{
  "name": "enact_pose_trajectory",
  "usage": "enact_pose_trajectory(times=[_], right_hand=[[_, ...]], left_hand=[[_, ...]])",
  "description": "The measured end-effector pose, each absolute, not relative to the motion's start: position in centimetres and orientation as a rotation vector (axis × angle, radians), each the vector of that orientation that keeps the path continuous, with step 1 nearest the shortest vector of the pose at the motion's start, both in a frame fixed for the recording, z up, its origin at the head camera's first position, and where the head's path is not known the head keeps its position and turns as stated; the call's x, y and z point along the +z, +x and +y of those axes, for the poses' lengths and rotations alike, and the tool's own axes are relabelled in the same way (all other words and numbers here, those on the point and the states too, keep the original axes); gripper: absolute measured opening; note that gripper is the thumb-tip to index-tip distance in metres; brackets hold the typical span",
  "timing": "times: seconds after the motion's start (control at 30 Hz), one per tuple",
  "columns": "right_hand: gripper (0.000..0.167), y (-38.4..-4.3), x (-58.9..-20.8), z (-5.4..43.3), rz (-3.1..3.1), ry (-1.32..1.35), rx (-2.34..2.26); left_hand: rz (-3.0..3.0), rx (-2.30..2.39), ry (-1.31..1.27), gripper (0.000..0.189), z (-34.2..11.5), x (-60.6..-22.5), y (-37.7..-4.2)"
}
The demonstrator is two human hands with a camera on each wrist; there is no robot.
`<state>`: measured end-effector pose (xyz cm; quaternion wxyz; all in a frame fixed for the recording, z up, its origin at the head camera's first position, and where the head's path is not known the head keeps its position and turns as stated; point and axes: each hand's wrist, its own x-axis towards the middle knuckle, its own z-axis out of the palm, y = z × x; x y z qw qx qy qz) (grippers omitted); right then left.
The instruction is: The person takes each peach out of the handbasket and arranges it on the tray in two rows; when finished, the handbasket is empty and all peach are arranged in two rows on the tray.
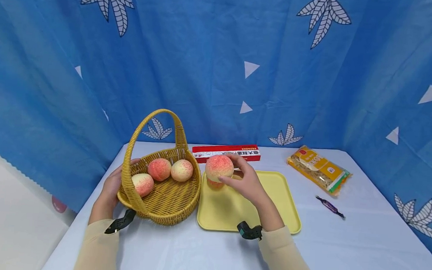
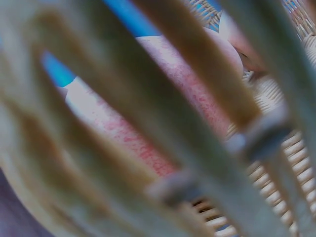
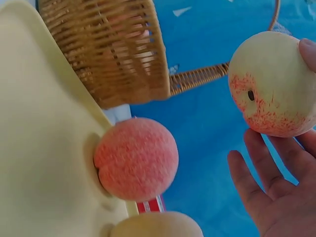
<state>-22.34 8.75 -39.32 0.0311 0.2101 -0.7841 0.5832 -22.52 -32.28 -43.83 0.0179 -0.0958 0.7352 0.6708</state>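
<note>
My right hand (image 1: 248, 180) grips a pale peach with a red blush (image 1: 219, 166), held up over the left part of the yellow tray (image 1: 279, 196). Below it, a redder peach (image 3: 138, 158) sits on the tray in the right wrist view, beside a partly cropped yellowish peach (image 3: 158, 226). At the left side of the wicker basket (image 1: 166, 219), my left hand (image 1: 110, 186) holds the rim. Inside the basket lie a red peach (image 1: 159, 169), a pale one (image 1: 182, 170) and a two-toned one (image 1: 143, 184). Blurred wicker strands fill most of the left wrist view.
Behind the tray lies a red and white box (image 1: 250, 150). On the right are a yellow noodle packet (image 1: 319, 168) and a small purple-wrapped candy (image 1: 330, 207). The basket's tall handle (image 1: 131, 146) arches above its opening, and a blue curtain (image 1: 212, 68) hangs behind the table.
</note>
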Motion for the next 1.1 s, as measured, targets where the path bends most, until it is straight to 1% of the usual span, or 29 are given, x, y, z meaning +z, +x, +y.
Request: enact_pose_trajectory(times=[0.27, 0.63, 1.1], right_hand=[[0.068, -22.9, -38.7, 11.3, -2.406, 0.546, 1.812], [0.071, -23.9, -38.8, 14.8, -2.448, 0.423, 1.787], [0.076, -24.4, -39.9, 17.6, -2.444, 0.308, 1.844]], left_hand=[[2.282, 2.087, -0.26, 0.052, -32.2, -44.0, -22.8], [2.263, 2.102, -0.296, 0.051, -32.3, -43.9, -22.7], [2.251, 2.108, -0.318, 0.05, -32.4, -43.7, -22.7]])
